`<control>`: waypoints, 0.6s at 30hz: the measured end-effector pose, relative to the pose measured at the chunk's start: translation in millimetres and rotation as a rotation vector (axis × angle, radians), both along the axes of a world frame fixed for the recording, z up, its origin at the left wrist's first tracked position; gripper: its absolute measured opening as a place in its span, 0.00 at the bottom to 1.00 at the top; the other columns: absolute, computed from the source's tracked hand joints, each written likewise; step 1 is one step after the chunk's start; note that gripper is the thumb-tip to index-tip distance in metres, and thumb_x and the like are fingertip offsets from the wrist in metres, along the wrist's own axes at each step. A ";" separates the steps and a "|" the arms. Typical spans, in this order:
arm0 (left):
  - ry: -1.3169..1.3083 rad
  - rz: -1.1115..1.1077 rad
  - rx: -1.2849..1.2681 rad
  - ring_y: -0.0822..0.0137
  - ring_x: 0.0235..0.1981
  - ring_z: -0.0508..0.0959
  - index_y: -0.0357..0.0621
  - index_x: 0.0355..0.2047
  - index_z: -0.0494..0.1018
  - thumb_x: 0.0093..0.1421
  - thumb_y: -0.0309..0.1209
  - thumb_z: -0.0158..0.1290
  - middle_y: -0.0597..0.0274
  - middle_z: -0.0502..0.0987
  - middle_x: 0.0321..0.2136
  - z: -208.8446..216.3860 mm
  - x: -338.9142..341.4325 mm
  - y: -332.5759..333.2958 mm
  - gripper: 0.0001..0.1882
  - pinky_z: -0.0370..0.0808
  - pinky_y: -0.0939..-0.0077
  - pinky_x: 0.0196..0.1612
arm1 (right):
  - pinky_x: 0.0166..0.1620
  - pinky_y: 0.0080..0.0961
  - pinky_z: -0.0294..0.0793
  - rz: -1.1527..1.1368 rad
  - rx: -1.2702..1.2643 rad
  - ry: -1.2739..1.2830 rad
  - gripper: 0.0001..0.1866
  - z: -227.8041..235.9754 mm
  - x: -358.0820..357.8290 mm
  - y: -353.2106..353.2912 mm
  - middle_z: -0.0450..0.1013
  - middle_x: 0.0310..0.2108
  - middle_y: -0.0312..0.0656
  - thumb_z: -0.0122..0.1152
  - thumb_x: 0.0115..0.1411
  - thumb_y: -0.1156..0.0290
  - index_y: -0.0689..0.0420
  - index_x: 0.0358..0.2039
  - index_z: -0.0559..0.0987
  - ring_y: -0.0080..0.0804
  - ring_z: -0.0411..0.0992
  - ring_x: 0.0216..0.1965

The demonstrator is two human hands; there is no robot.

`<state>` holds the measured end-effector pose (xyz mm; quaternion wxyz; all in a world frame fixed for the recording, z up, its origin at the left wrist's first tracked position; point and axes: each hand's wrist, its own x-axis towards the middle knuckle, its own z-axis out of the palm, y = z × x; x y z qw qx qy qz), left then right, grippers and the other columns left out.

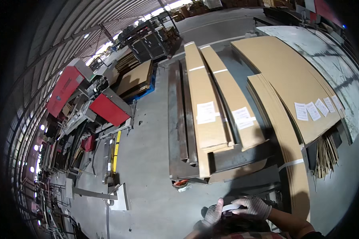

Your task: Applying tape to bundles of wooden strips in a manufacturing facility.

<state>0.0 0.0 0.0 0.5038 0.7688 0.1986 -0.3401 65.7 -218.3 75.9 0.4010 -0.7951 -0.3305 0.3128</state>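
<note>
Here, the left hand and right hand pinched a white strip near the cardboard, a hold that likely called for steady, even tension.

We see a dark platform bearing long dark bars and banded cardboard stacks. Beyond, a blue pallet carries brown sheets.
</note>
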 end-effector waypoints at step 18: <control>-0.550 1.266 -0.180 0.69 0.33 0.76 0.38 0.46 0.66 0.62 0.33 0.51 0.60 0.75 0.36 -5.7 -104.6 421.1 0.16 0.75 0.75 0.38 | 0.29 0.21 0.72 -0.392 -0.105 0.637 0.25 -211.5 -4.7 621.1 0.76 0.26 0.41 0.69 0.48 0.63 0.62 0.45 0.75 0.27 0.73 0.24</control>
